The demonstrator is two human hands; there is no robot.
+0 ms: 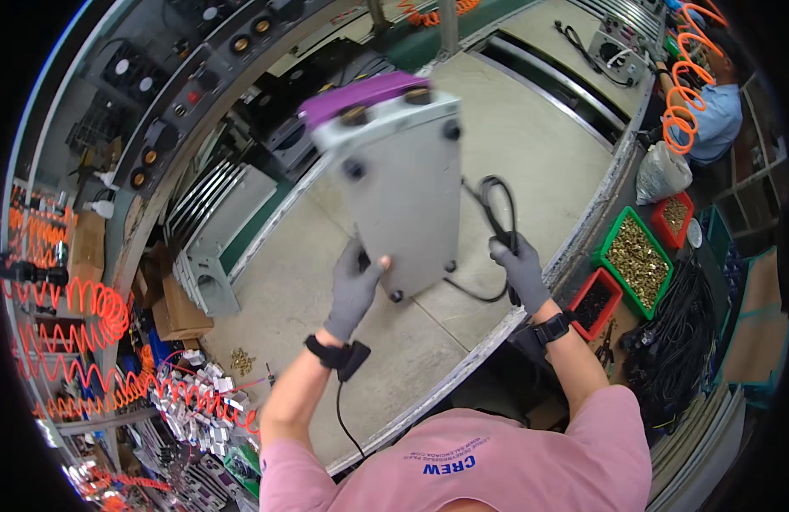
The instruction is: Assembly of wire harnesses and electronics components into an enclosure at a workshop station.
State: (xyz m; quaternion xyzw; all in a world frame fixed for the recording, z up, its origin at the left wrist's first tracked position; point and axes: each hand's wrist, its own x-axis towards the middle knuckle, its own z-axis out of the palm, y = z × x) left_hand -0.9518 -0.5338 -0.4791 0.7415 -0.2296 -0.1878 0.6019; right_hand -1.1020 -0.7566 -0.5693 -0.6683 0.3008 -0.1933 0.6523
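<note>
A grey metal machine housing (411,188) with a purple front panel (365,96) stands tilted over the bench, its flat underside with black round feet facing me. It looks slightly blurred. In its grey glove, my left hand (353,286) grips the lower left edge; the thumb presses the underside and the fingers go behind, partly hidden. To the right of the housing, my gloved right hand (520,271) is closed around a looped black power cable (501,209). Part of that cable hangs down in a curve toward the housing's lower corner.
The pale bench top (548,141) runs beneath. At right lie a green tray of brass fittings (638,263), a red tray of black parts (595,303) and bundled black cables (680,333). Grey metal shells (211,226) stand at left. Another person (714,115) works at far right.
</note>
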